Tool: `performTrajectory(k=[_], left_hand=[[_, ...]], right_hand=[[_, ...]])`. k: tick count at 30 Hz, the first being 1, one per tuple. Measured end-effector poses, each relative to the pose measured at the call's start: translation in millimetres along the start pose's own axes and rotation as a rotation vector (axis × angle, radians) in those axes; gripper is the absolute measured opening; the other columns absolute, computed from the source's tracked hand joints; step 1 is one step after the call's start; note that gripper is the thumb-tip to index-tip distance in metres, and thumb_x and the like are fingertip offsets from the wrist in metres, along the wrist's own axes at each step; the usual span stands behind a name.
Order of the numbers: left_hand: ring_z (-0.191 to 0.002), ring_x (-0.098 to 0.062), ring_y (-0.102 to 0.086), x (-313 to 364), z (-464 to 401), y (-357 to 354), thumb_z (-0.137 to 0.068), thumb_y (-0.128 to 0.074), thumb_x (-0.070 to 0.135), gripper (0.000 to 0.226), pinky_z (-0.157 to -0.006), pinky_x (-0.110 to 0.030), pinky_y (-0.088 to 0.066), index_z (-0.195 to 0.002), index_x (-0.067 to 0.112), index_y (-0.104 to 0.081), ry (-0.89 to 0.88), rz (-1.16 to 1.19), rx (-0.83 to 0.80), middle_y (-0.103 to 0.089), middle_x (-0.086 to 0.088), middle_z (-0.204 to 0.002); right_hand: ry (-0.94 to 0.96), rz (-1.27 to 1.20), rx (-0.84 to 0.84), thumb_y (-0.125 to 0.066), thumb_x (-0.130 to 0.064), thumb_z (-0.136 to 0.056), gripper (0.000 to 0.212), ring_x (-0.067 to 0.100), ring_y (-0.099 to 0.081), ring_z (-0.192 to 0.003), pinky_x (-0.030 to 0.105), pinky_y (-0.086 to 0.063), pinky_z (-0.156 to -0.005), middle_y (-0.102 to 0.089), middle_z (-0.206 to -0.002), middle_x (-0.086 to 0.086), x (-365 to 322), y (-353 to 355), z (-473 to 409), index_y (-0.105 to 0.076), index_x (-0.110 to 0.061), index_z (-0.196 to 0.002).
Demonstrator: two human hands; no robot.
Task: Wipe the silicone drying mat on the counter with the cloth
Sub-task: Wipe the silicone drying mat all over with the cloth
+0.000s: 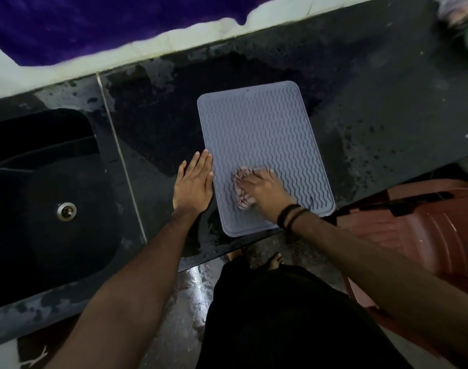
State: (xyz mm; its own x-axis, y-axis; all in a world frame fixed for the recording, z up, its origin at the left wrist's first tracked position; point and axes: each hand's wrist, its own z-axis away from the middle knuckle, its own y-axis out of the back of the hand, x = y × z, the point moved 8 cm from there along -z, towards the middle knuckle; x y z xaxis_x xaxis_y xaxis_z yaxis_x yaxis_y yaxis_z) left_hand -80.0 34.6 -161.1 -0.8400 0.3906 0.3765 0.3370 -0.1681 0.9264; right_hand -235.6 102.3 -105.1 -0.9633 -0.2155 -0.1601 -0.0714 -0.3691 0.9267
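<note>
Wet black stone desk (374, 107) beside a dark sink (41, 195), grey wavy-ribbed silicone mat (262, 145) — right hand (264, 191) clenched on crumpled pinkish cloth (242, 187), left hand (194, 183) flat, released, at the mat's edge — cloth mostly hidden.

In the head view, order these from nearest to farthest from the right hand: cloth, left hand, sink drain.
1. cloth: under the right hand, on the mat.
2. left hand: flat at the mat's left edge.
3. sink drain: far left, in the sink.

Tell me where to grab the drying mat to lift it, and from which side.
Pinch the drying mat at its near right corner, coming from the counter's front edge: that corner reaches the counter edge, clear of both hands, and the thin rim peels up easily.
</note>
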Motion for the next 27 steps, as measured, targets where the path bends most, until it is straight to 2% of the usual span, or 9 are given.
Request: performTrajectory(k=[2, 4, 7, 10, 14, 17, 23, 25, 27], left_hand=[[-0.154, -0.014, -0.017, -0.9, 0.5, -1.0, -0.11, -0.032, 0.028, 0.05, -0.125, -0.043, -0.013, -0.158, 0.015, -0.03, 0.004, -0.002, -0.004, -0.026, 0.003, -0.164], [-0.153, -0.015, -0.019, -1.4, 0.9, -0.8, -0.11, -0.032, 0.028, 0.05, -0.125, -0.044, -0.013, -0.158, 0.015, -0.03, 0.001, -0.005, 0.006, -0.027, 0.002, -0.164], [-0.153, -0.015, -0.02, -0.8, 0.7, -0.2, -0.109, -0.033, 0.028, 0.05, -0.125, -0.043, -0.013, -0.157, 0.015, -0.031, -0.002, -0.006, 0.011, -0.028, 0.002, -0.164], [-0.153, -0.015, -0.021, 0.9, -0.3, 1.8, -0.109, -0.034, 0.027, 0.05, -0.125, -0.043, -0.013, -0.157, 0.015, -0.032, -0.004, 0.0, 0.018, -0.029, 0.003, -0.163], [-0.151, -0.016, -0.025, 3.4, 1.2, 3.1, -0.108, -0.031, 0.029, 0.051, -0.124, -0.044, -0.018, -0.155, 0.013, -0.036, -0.012, 0.012, 0.033, -0.032, 0.001, -0.162], [-0.15, -0.017, -0.029, 3.7, 0.6, 5.0, -0.107, -0.029, 0.029, 0.051, -0.123, -0.045, -0.02, -0.154, 0.011, -0.039, -0.003, 0.014, 0.053, -0.035, -0.001, -0.16], [-0.152, -0.016, -0.025, 2.3, 0.9, 2.8, -0.107, -0.024, 0.032, 0.053, -0.124, -0.043, -0.016, -0.155, 0.013, -0.037, 0.01, 0.019, 0.022, -0.032, 0.001, -0.162], [-0.152, -0.016, -0.025, 1.2, 1.1, 1.7, -0.107, -0.025, 0.032, 0.053, -0.124, -0.044, -0.016, -0.155, 0.013, -0.037, 0.008, 0.028, 0.02, -0.032, 0.001, -0.162], [-0.152, -0.016, -0.024, 0.9, 1.4, 0.6, -0.107, -0.025, 0.033, 0.053, -0.124, -0.045, -0.016, -0.155, 0.013, -0.036, 0.006, 0.035, 0.014, -0.032, 0.001, -0.162]], right_hand=[[0.039, 0.029, -0.113, -0.054, -0.009, -0.088, 0.058, 0.029, -0.033, -0.135, 0.044, -0.025, -0.114, -0.043, -0.148, 0.001, 3.3, -4.3, 11.6, -0.043, -0.021, -0.143], [0.022, -0.014, -0.142, -0.056, -0.017, -0.088, 0.048, 0.025, -0.04, -0.132, 0.042, -0.03, -0.112, -0.048, -0.144, 0.0, 15.7, 5.3, 5.9, -0.052, -0.023, -0.136], [-0.133, -0.121, 0.038, -0.063, -0.02, -0.081, 0.045, 0.024, -0.051, -0.121, 0.039, -0.034, -0.108, -0.059, -0.129, 0.004, 42.6, 39.4, -30.0, -0.059, -0.018, -0.126], [-0.215, -0.179, 0.177, -0.063, -0.012, -0.077, 0.051, 0.028, -0.047, -0.122, 0.037, -0.032, -0.109, -0.058, -0.13, 0.007, 44.1, 65.4, -83.5, -0.056, -0.014, -0.128], [-0.192, -0.103, 0.128, -0.063, -0.014, -0.082, 0.057, 0.031, -0.038, -0.129, 0.039, -0.029, -0.109, -0.047, -0.141, 0.008, 11.7, 53.5, -121.6, -0.047, -0.014, -0.137], [-0.158, -0.015, 0.113, -0.062, -0.015, -0.085, 0.061, 0.03, -0.034, -0.134, 0.042, -0.025, -0.114, -0.04, -0.147, 0.006, 3.5, 31.8, -104.2, -0.042, -0.013, -0.142], [-0.076, -0.063, -0.005, -0.064, -0.016, -0.085, 0.062, 0.026, -0.028, -0.141, 0.041, -0.018, -0.117, -0.037, -0.153, 0.002, 15.9, 14.5, -46.8, -0.043, -0.019, -0.143], [-0.113, -0.088, 0.007, -0.063, -0.019, -0.085, 0.057, 0.026, -0.036, -0.138, 0.041, -0.022, -0.116, -0.042, -0.15, 0.003, 37.2, 19.9, -33.6, -0.048, -0.019, -0.141], [-0.241, -0.149, 0.113, -0.063, -0.019, -0.085, 0.055, 0.029, -0.041, -0.13, 0.039, -0.031, -0.111, -0.049, -0.144, 0.006, 68.8, 33.3, -24.6, -0.05, -0.016, -0.138]])
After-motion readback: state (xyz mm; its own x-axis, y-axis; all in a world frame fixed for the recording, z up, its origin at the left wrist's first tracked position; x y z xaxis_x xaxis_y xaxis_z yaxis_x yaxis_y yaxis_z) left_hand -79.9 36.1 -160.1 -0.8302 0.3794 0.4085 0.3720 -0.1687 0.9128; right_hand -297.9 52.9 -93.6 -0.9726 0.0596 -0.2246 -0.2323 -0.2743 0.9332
